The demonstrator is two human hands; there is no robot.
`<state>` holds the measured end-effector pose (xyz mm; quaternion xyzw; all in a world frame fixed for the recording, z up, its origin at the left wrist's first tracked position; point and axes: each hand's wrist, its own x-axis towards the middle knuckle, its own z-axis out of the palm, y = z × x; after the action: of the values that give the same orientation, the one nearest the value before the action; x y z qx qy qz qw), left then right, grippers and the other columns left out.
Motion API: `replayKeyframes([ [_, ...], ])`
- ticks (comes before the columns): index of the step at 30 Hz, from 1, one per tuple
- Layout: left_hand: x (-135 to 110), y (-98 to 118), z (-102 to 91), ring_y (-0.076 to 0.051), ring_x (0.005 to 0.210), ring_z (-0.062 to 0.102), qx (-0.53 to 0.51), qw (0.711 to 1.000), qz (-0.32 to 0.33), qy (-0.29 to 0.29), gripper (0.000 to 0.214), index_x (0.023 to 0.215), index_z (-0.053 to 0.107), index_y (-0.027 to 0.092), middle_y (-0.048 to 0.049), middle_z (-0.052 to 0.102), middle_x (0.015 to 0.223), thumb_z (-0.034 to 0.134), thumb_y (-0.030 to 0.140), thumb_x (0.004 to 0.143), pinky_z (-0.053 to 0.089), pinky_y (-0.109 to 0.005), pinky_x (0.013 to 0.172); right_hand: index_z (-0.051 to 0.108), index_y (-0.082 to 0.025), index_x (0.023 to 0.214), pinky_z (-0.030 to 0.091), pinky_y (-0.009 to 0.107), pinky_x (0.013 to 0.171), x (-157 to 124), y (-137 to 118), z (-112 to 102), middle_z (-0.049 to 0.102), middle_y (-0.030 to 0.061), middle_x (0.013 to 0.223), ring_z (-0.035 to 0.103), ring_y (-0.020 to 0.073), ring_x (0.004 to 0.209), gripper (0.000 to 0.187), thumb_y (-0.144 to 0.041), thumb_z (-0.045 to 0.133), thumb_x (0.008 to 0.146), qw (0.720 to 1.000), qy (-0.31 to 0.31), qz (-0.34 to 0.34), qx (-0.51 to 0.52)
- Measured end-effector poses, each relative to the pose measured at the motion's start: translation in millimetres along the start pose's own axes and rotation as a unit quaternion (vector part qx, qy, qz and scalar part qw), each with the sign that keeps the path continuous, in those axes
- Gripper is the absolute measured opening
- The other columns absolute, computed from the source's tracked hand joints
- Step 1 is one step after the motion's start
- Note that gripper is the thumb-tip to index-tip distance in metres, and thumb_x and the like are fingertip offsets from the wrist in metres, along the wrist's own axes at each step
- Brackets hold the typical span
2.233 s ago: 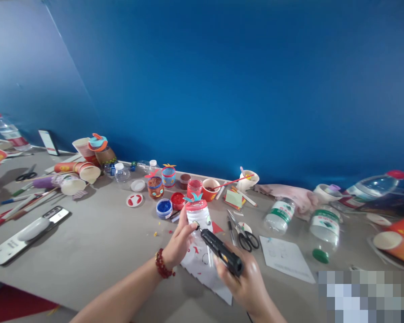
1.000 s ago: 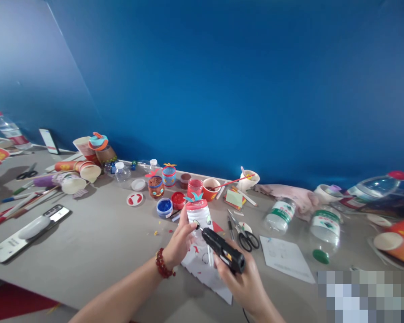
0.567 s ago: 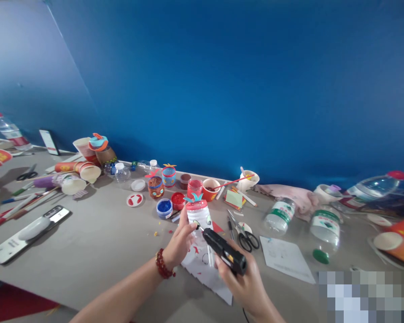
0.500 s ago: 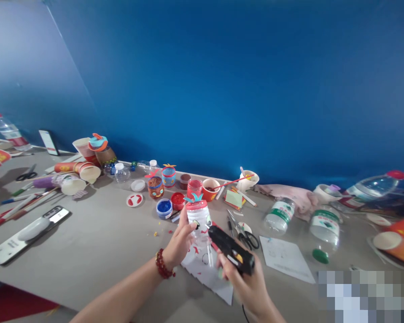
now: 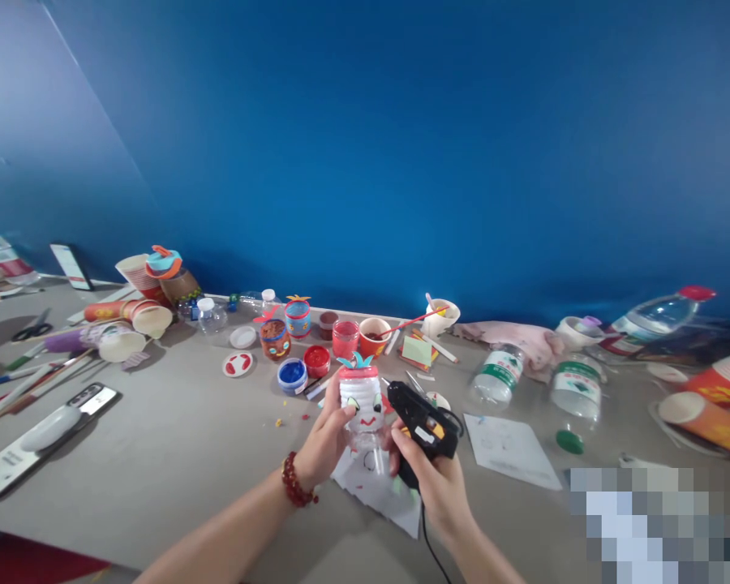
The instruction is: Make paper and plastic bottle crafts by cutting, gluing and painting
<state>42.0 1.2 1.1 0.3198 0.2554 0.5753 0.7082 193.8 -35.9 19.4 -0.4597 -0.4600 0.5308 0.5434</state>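
My left hand [image 5: 324, 442] is wrapped round the side of a decorated plastic bottle [image 5: 360, 397]. The bottle has a white ribbed upper part with eyes and a red mouth on it, a red band at the top, blue-green leaf shapes above, and a clear lower part. My right hand [image 5: 429, 483] grips a black hot glue gun [image 5: 422, 418], its nozzle up and pointing left, a little to the right of the bottle and apart from it. A cord hangs below the glue gun. White paper sheets [image 5: 389, 503] with small drawings lie under the bottle.
Open jars of blue paint [image 5: 293, 373] and red paint [image 5: 316, 359] stand behind my left hand. A phone [image 5: 49, 438] lies at the left. Scissors, partly hidden, are behind the glue gun. Clear bottles [image 5: 499, 375] and paper cups [image 5: 711, 422] lie at the right. A blue wall [image 5: 365, 162] rises behind.
The glue gun has moved right, away from the bottle, and its nozzle has tilted up. The bottle's face now shows more fully. The view has shifted slightly.
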Motion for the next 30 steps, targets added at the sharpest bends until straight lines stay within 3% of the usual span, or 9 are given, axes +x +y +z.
replayKeyframes([
  [9, -4.1, 0.4, -1.5, -0.023, 0.089, 0.065, 0.007, 1.0, -0.024, -0.014, 0.079, 0.148, 0.028, 0.035, -0.0056, 0.065, 0.117, 0.067, 0.03, 0.08, 0.053, -0.037, 0.082, 0.062, -0.016, 0.083, 0.048, 0.027, 0.054, -1.8, 1.2, 1.7, 0.063, 0.0014, 0.066, 0.057, 0.0132, 0.051, 0.029, -0.045, 0.067, 0.085, 1.0, -0.014, 0.002, 0.014],
  [16, -2.6, -1.8, -3.8, -0.02, 0.081, 0.064, 0.022, 1.0, -0.013, 0.007, 0.074, 0.144, 0.037, 0.032, -0.0043, 0.068, 0.109, 0.067, 0.027, 0.077, 0.053, -0.033, 0.075, 0.061, -0.016, 0.086, 0.046, 0.026, 0.053, -2.5, 1.2, 3.3, 0.065, 0.0015, 0.067, 0.056, 0.0125, 0.05, 0.032, -0.047, 0.067, 0.085, 0.999, -0.025, 0.009, 0.02],
  [24, -1.9, -2.7, -5.4, -0.026, 0.092, 0.066, 0.01, 1.0, -0.014, -0.005, 0.073, 0.144, 0.038, 0.03, -0.0082, 0.064, 0.123, 0.067, 0.037, 0.078, 0.054, -0.035, 0.075, 0.062, -0.016, 0.085, 0.045, 0.027, 0.053, -2.7, 2.5, 2.6, 0.066, 0.0024, 0.069, 0.057, 0.0127, 0.05, 0.031, -0.046, 0.067, 0.085, 1.0, -0.023, -0.001, 0.02],
  [30, -2.0, -7.5, -9.1, -0.024, 0.098, 0.064, 0.009, 1.0, -0.003, 0.01, 0.072, 0.144, 0.039, 0.03, -0.0062, 0.067, 0.119, 0.068, 0.028, 0.078, 0.052, -0.035, 0.085, 0.061, -0.016, 0.088, 0.045, 0.026, 0.053, -3.4, 1.8, 3.6, 0.065, 0.0018, 0.07, 0.057, 0.0119, 0.051, 0.028, -0.044, 0.067, 0.086, 0.999, -0.022, 0.0, 0.032],
])
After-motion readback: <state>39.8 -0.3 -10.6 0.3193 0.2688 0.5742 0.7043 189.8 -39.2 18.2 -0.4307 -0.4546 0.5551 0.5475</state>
